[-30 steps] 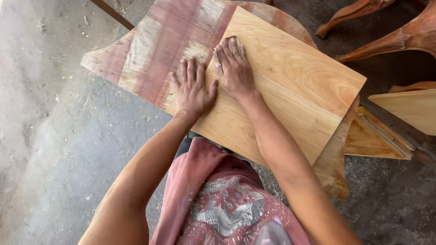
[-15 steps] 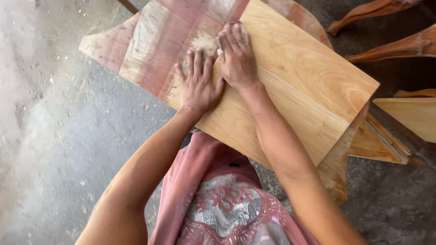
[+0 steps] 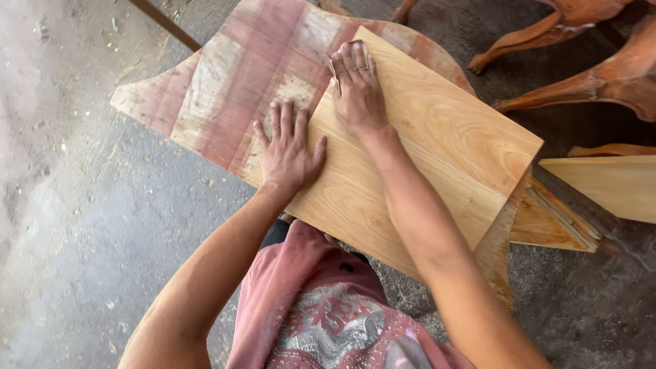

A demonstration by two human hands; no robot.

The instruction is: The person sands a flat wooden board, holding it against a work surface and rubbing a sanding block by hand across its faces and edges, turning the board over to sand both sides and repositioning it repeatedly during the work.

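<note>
The pale rectangular wooden board lies under both your hands, resting on a reddish, weathered wooden panel. Your right hand presses flat near the board's far corner, fingers covering a small sheet of sandpaper. Your left hand is spread open, palm down, across the board's left edge. Beyond your right hand stand carved reddish-brown furniture legs; grey concrete floor lies left.

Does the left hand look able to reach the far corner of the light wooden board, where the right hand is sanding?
Probably yes. The left hand lies flat on the light wooden board, beside the right hand; only bare board lies between, though the right hand already covers that corner.
</note>
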